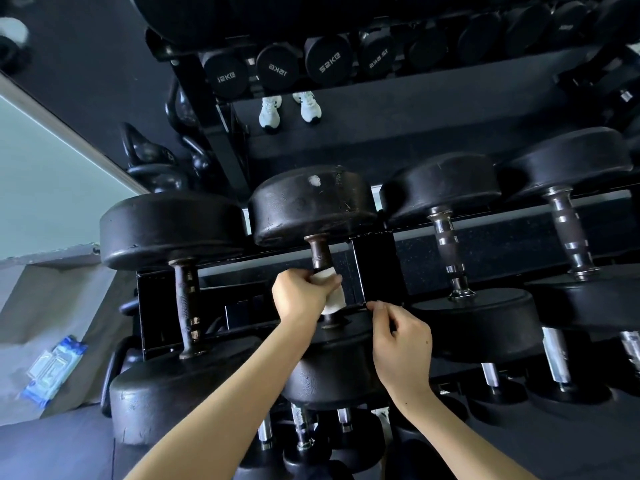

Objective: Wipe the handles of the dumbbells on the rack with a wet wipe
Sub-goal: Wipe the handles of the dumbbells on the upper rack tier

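Right, the wet wipe (330, 292) sits low on the handle (320, 252) of the second dumbbell (311, 202) from the left, centre of frame. Your left hand (298, 294) is wrapped round it, fingers curled tight over the white cloth, and a tail of it hangs out below your palm. Above your fist the handle shows bare, brown and rusty-looking, up to the collar.

Your right hand (401, 341) is just to the right and a little lower. Its fingers are loosely curled, with the tips at the corner of the rack (377, 268) bracket. Whether it pinches that edge or merely touches it, I cannot tell.

Watch out now: the handle looks rough, so a hard twist could snag and tear the wipe, and that loose tail could catch on the lower collar. Rush the slide upward and you may miss the ends by the collars. The dumbbell rests on the rails, so a strong pull could roll it, and your right fingertips lie close to where head meets rail.

Left of it, the next handle (187, 303) looks just as worn. To the right stands a chrome-banded handle (446, 251). At the lower left of the frame, the wipes pack (52, 368) lies on a grey surface.
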Demonstrator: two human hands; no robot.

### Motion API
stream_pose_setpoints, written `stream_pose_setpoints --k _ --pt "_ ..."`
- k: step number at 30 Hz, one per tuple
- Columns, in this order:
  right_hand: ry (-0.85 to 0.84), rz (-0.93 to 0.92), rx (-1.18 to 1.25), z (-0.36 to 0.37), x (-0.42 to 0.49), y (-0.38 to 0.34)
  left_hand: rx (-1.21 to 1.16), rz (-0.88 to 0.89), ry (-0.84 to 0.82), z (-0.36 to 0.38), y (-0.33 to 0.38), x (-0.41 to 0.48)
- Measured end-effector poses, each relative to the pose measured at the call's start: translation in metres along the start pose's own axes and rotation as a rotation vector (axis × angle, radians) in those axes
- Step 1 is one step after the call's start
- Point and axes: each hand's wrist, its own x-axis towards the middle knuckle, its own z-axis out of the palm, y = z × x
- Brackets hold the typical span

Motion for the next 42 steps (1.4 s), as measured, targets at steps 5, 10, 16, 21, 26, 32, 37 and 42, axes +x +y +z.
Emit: stream_pose_setpoints --k 5,10,16,21,26,32,37,42 --pt "-0.016 0.012 -0.016 -0.001 0.000 0.001 -0.258 -0.053 -0.037 -0.002 -0.002 0.005" --pt "-0.028 0.049 -0.011 -0.001 0.000 0.001 -0.462 -0.023 -0.271 -0.011 -0.011 0.012" --pt "-0.020 0.032 -0.033 -0.001 0.001 0.001 -0.531 -0.010 -0.239 -0.010 0.002 0.030" --pt "-0.034 0.026 -0.039 -0.002 0.002 -0.001 -0.617 -0.046 -0.269 -0.009 0.011 0.036" --pt "-0.035 0.000 -0.059 -0.002 0.003 -0.002 -0.501 -0.131 -0.060 0.001 0.012 0.035" --pt "-0.040 0.005 -0.071 -0.004 0.002 -0.007 -0.061 -0.008 -0.109 0.000 -0.008 0.030" --pt "-0.104 0.045 -0.035 -0.006 0.000 -0.007 0.227 -0.052 -0.326 -0.014 -0.011 0.017" --pt "-0.185 0.173 0.191 -0.035 0.013 -0.016 0.092 -0.005 -0.071 -0.038 0.002 -0.003"
